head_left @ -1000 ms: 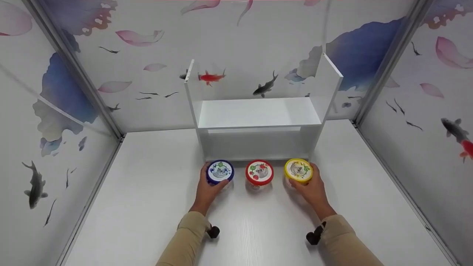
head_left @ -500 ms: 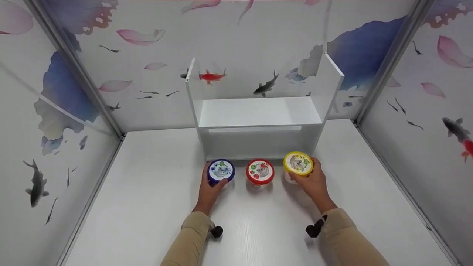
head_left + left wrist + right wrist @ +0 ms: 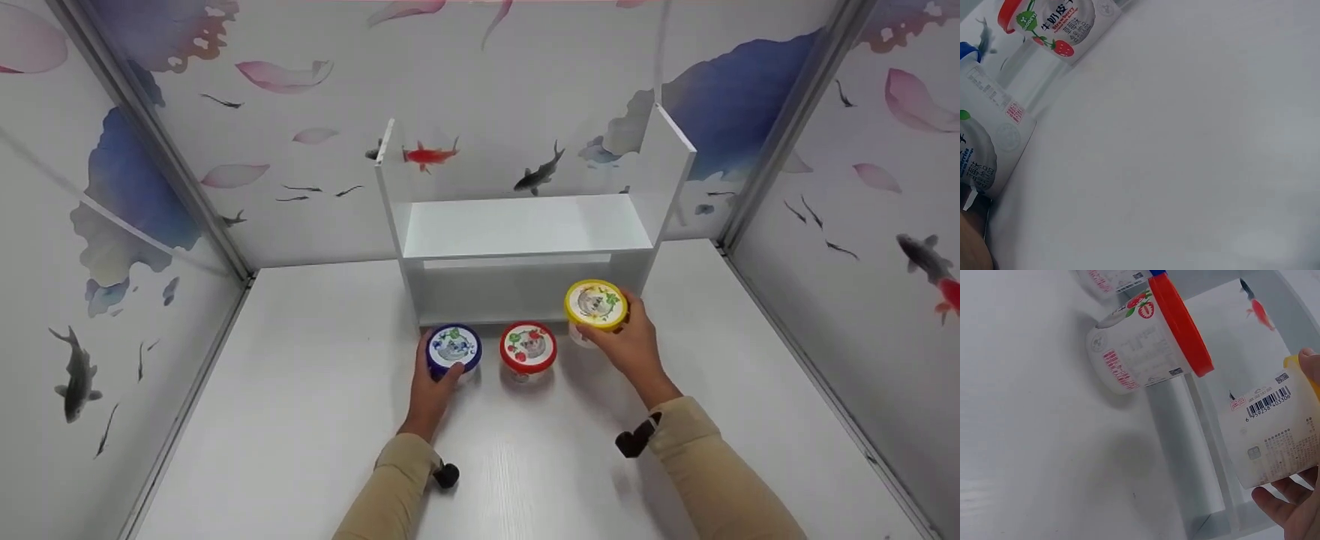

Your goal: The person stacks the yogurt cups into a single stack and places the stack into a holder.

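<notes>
My right hand (image 3: 630, 341) grips a white tub with a yellow lid (image 3: 596, 304), held up off the table in front of the shelf's right end. Its barcode side (image 3: 1275, 427) faces the right wrist camera, fingers around the far side. My left hand (image 3: 433, 390) holds a tub with a blue lid (image 3: 454, 349) at the shelf's left front, thumb at the lid's near edge. Between the hands stands a tub with a red lid (image 3: 528, 348), touched by neither; strawberries are printed on its side (image 3: 1064, 28).
Behind the tubs stands a white two-level shelf (image 3: 525, 225) with tall side panels and a low front edge. White walls with fish and petal prints (image 3: 315, 135) enclose the white table (image 3: 322, 360) at the back and on both sides.
My right hand has lifted the yellow-lidded tub and moved it forward and slightly left, toward the shelf. My left hand and the blue-lidded tub have shifted slightly right.
</notes>
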Available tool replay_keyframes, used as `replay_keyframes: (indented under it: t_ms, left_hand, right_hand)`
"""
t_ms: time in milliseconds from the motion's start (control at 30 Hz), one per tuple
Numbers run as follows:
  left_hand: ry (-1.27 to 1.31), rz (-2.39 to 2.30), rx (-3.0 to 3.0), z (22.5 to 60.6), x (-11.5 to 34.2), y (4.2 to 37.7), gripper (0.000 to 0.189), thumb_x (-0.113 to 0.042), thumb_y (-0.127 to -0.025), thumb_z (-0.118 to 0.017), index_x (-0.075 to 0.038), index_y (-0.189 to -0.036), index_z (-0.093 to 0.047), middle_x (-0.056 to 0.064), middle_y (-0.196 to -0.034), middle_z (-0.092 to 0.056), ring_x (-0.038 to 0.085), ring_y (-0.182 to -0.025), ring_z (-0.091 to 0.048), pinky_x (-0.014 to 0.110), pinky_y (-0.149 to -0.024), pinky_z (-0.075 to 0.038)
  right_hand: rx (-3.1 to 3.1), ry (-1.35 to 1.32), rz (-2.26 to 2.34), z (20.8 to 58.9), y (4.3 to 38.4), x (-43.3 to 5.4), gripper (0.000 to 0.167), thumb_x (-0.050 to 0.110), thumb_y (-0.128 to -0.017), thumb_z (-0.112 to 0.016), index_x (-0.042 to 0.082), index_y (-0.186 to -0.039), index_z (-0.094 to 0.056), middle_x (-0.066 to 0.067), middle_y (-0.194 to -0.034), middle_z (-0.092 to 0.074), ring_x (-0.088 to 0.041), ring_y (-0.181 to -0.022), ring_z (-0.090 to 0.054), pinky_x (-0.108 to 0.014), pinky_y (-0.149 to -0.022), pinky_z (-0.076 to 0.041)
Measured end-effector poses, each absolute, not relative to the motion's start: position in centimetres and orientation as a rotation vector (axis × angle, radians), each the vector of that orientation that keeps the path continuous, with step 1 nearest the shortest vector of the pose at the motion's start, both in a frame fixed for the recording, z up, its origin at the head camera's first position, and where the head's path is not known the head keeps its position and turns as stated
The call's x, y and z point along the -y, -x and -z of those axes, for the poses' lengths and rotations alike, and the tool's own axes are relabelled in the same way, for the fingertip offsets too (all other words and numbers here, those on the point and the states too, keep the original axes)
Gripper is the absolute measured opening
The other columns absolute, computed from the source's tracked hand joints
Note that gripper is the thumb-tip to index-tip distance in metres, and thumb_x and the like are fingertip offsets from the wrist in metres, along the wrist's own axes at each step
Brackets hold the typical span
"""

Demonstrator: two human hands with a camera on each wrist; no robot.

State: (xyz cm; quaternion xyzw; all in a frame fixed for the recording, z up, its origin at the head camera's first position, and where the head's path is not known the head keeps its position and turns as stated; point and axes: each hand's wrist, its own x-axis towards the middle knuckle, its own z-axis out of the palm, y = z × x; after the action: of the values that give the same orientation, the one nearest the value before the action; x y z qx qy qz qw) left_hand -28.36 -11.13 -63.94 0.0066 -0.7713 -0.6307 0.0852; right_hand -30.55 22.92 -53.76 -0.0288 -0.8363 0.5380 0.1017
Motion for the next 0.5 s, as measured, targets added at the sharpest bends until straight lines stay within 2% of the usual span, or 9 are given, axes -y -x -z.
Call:
replay_keyframes:
  t_ms: [233,500]
  left_hand:
    - [0.021,1.864,2.289,64.2,10.6,28.3,0.087,-0.038,-0.093,-0.073,-0.025,-0.162,-0.02,0.013,-0.164,-0.028,0.036,-0.151,-0.025,0.055,-0.121,-0.024]
    - [0.041,1.877,2.303,64.2,10.1,28.2,0.083,-0.04,-0.097,-0.067,-0.029,-0.163,-0.018,0.009,-0.166,-0.025,0.032,-0.152,-0.023,0.052,-0.122,-0.023]
  right_hand:
    - [2.435,0.021,-1.601,52.4,30.7,-21.3,0.104,0.034,-0.075,-0.092,0.009,-0.154,-0.03,-0.013,-0.148,-0.046,-0.029,-0.135,-0.047,-0.045,-0.111,-0.044]
    - [2.465,-0.01,-1.635,51.2,30.8,-19.1,0.109,0.044,-0.075,-0.09,0.009,-0.156,-0.027,-0.013,-0.151,-0.043,-0.029,-0.137,-0.045,-0.044,-0.113,-0.041]
